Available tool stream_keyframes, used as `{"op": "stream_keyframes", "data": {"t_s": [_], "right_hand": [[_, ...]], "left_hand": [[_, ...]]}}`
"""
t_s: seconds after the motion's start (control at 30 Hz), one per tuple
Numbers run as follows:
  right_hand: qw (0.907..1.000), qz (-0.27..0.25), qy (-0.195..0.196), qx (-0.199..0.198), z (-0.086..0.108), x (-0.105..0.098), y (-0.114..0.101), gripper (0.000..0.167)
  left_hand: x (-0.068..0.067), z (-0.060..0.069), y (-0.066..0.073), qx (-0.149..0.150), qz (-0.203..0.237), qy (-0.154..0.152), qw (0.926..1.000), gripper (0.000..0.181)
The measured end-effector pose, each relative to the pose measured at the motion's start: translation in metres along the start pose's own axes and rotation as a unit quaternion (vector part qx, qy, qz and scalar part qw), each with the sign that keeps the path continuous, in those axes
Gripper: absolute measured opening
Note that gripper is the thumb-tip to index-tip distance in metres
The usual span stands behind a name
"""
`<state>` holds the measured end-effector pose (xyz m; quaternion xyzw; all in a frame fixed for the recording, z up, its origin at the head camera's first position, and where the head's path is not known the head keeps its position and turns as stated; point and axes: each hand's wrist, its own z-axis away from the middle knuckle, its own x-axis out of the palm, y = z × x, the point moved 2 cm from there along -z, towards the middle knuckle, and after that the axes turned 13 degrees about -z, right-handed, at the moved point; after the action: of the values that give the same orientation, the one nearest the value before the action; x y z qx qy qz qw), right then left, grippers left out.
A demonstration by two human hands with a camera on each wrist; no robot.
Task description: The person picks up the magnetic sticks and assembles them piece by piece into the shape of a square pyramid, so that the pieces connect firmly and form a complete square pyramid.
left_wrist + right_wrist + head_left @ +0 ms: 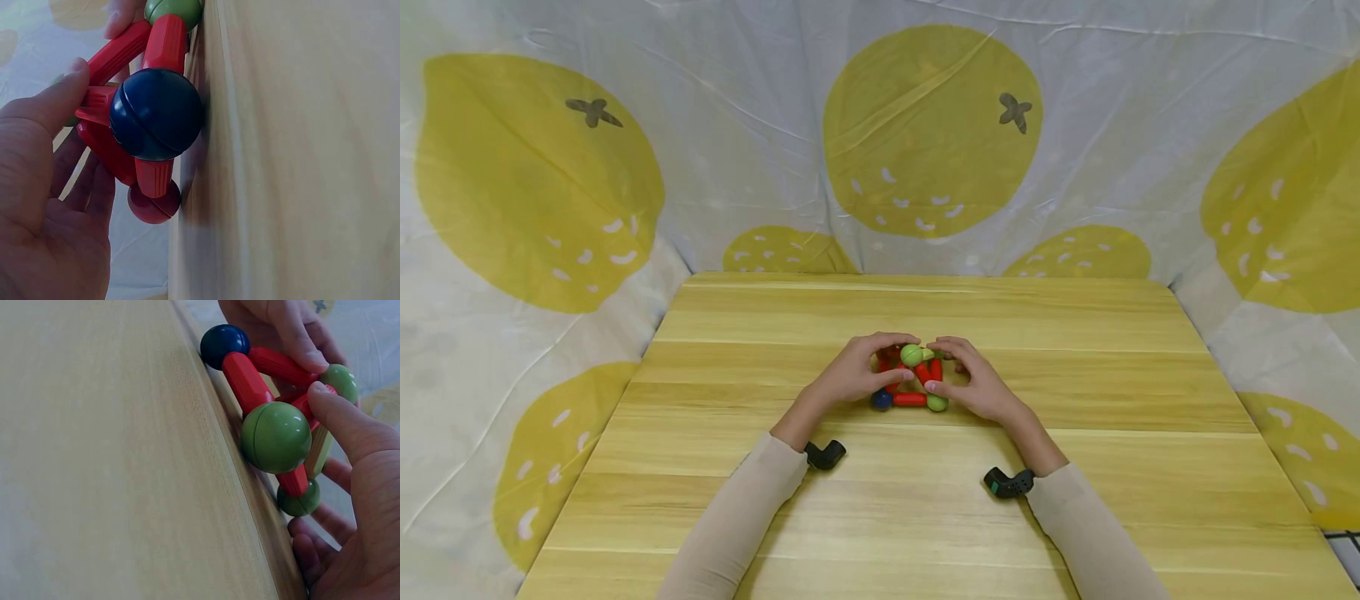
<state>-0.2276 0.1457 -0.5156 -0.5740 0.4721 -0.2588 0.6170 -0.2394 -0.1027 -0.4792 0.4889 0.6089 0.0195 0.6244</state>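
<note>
A ball-and-rod toy structure (910,400) stands on the wooden table, built like a pyramid of red rods joined by balls. A blue ball (156,114) forms its near left corner, a green ball (275,437) the near right one. At the far left corner is a red ball (154,205); another green ball (912,355) tops it. One rod, yellow (319,452), slopes down from the top toward the far right. My left hand (857,367) grips the left side, thumb on a red rod. On the right, my right hand (976,385) holds a sloping rod, thumb near the top ball.
The light wooden table (910,517) extends around the structure on all sides. Behind it and at both sides hangs a pale cloth (745,100) with yellow fruit prints. A black wrist device (826,455) sits by each forearm.
</note>
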Motion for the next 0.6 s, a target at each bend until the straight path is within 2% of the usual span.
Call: {"op": "stream_keyframes", "data": {"t_s": [0.2, 0.3, 0.5, 0.6], "right_hand": [[1.0, 0.004, 0.002, -0.005, 0.001, 0.0, 0.0, 0.059], [0.9998, 0.011, -0.001, -0.014, 0.002, 0.0, 0.001, 0.062], [0.9988, 0.029, -0.033, -0.022, 0.003, -0.003, 0.002, 0.092], [0.9985, 0.027, -0.045, -0.016, 0.004, -0.005, 0.001, 0.104]], "left_hand": [[0.001, 0.0, -0.001, 0.008, -0.007, 0.0, 0.9999, 0.058], [-0.001, 0.002, -0.001, 0.01, -0.019, -0.012, 0.9997, 0.068], [-0.008, 0.011, -0.012, -0.013, -0.071, -0.057, 0.9958, 0.106], [-0.012, 0.017, -0.019, -0.027, -0.081, -0.079, 0.9932, 0.12]]}}
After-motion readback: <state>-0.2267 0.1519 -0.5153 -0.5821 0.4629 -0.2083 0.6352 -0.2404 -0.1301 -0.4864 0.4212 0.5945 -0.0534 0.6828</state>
